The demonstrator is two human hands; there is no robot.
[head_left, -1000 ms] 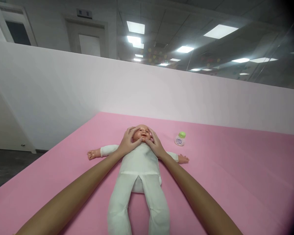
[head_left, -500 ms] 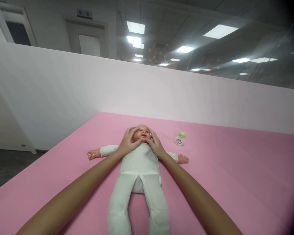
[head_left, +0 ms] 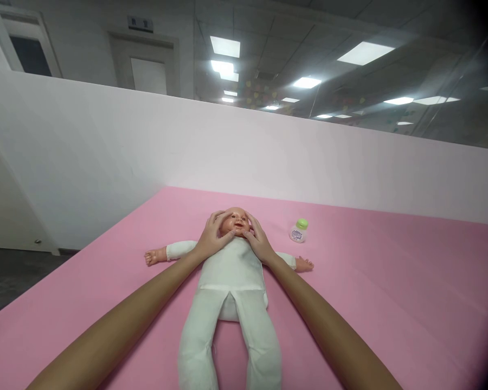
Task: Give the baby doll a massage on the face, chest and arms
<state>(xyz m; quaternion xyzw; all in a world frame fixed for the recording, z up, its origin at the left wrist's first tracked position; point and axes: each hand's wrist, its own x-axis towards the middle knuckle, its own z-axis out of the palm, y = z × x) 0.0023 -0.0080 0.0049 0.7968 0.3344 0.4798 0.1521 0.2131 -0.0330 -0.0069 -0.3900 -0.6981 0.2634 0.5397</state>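
Head view: doll (head_left: 231,281) flat on back along pink mat (head_left: 390,303), head cupped.
Left hand (head_left: 212,238) and right hand (head_left: 258,241) spread open, pressed to either cheek; likely light, floppy cloth body, hard head, best held there. Small bottle (head_left: 299,231) beyond right hand.
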